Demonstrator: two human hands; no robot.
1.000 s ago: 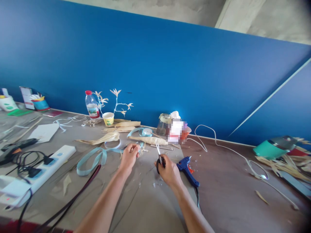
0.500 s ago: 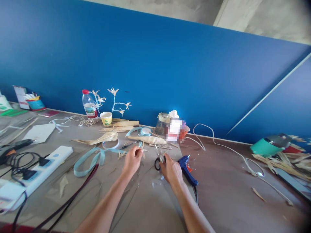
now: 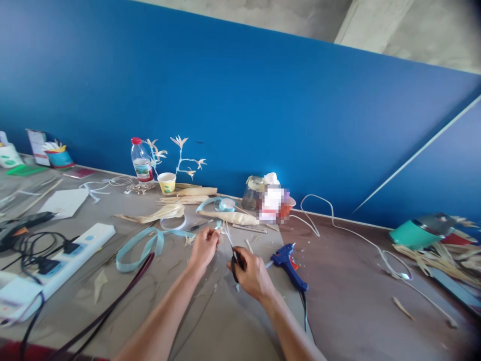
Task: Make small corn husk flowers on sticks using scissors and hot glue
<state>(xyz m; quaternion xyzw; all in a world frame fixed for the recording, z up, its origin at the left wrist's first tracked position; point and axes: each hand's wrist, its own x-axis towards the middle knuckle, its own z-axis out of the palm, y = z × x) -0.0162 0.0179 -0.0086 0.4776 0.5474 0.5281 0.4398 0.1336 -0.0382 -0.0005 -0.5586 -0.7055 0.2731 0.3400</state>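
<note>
My left hand (image 3: 205,246) is closed in a pinch over the middle of the table. A bit of light-blue ribbon (image 3: 218,224) shows at its fingertips; the rest of what it holds is hidden. My right hand (image 3: 253,275) grips the black handles of a pair of scissors (image 3: 230,239), whose blades point away from me, just right of the left fingertips. A loop of wider light-blue ribbon (image 3: 124,258) lies left of my left hand. Beyond both hands rests a dried corn husk (image 3: 235,217). The blue glue gun (image 3: 287,263) lies right of my right hand.
A white power strip (image 3: 80,255) with black plugs and cords lies at left. Near the blue partition stand a bottle (image 3: 143,163), a paper cup (image 3: 167,183) with husk-flower stems and a glass jar (image 3: 251,194). A white cable (image 3: 361,241) and a green container (image 3: 417,231) are at right.
My right hand has picked the scissors up from the table and brought them left, close to the left fingertips. My left hand keeps its pinch in nearly the same place.
</note>
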